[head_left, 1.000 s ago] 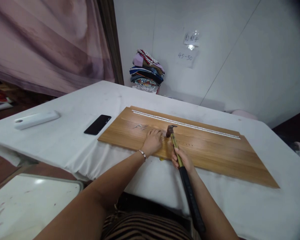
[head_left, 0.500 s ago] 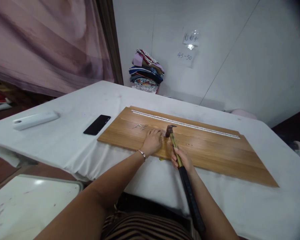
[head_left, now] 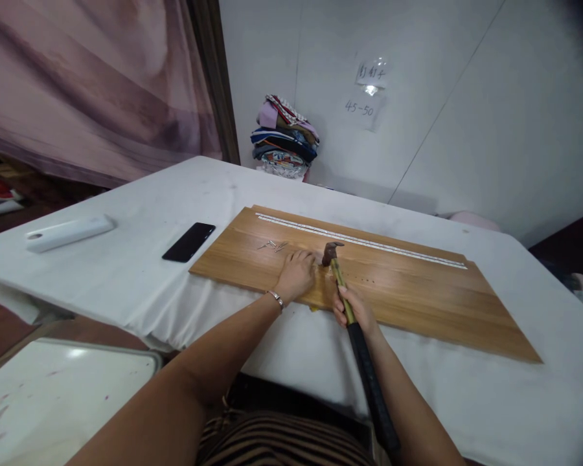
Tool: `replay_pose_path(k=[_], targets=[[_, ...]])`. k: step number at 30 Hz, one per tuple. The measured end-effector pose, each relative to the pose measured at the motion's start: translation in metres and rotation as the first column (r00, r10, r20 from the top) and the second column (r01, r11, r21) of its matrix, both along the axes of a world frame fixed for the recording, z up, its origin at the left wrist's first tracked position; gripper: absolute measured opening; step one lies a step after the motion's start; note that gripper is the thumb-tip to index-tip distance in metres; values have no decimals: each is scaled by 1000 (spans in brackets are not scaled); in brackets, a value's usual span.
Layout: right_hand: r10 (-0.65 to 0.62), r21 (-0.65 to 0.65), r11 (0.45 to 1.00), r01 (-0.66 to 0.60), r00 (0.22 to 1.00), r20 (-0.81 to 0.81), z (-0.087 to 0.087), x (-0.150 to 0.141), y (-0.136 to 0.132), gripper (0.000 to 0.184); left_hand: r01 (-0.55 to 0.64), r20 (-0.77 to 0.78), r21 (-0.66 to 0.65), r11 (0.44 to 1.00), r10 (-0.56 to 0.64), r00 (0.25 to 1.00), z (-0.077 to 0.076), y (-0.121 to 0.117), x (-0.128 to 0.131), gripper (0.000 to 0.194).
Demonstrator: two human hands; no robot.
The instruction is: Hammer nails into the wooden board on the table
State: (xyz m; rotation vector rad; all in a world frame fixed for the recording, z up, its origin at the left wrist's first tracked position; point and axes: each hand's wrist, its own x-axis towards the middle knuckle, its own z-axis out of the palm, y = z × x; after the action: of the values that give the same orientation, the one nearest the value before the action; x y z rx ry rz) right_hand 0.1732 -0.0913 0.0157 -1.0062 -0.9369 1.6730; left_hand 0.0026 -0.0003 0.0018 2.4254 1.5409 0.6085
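Note:
My right hand (head_left: 354, 306) is wrapped round the yellow handle of a claw hammer (head_left: 363, 359), well up towards its head. The dark end of the black grip reaches back along my forearm. The rusty hammer head is low over the wooden board (head_left: 432, 294), just right of my left fingertips. My left hand (head_left: 296, 274) rests on the board with its fingers bent and pressed together; what they pinch is hidden. Several loose nails (head_left: 272, 246) lie on the board beyond my left hand. A row of small dark dots (head_left: 361, 279) runs right of the hammer.
White cloth covers the table (head_left: 175, 188). A black phone (head_left: 188, 243) lies left of the board, and a white object (head_left: 70, 233) further left. Two white strips (head_left: 359, 240) run along the board's far side. Folded fabrics (head_left: 285, 139) are stacked by the wall. A white stool (head_left: 68, 401) stands lower left.
The hammer head and both hands stay in almost the same place. No other thing has visibly moved.

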Motion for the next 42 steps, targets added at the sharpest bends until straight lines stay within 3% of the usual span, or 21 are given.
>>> replay_pose_path(k=[11,42], targets=[[0,27,1000,0,1000,-9,0,1,-1,54,1,-9,8,1000,-1,1000,1,0,-1,31],[-5,3,1000,5,1000,-13,-1,1,-2,61,0,-19,-1,1000,0,1000,1,0,0,33]])
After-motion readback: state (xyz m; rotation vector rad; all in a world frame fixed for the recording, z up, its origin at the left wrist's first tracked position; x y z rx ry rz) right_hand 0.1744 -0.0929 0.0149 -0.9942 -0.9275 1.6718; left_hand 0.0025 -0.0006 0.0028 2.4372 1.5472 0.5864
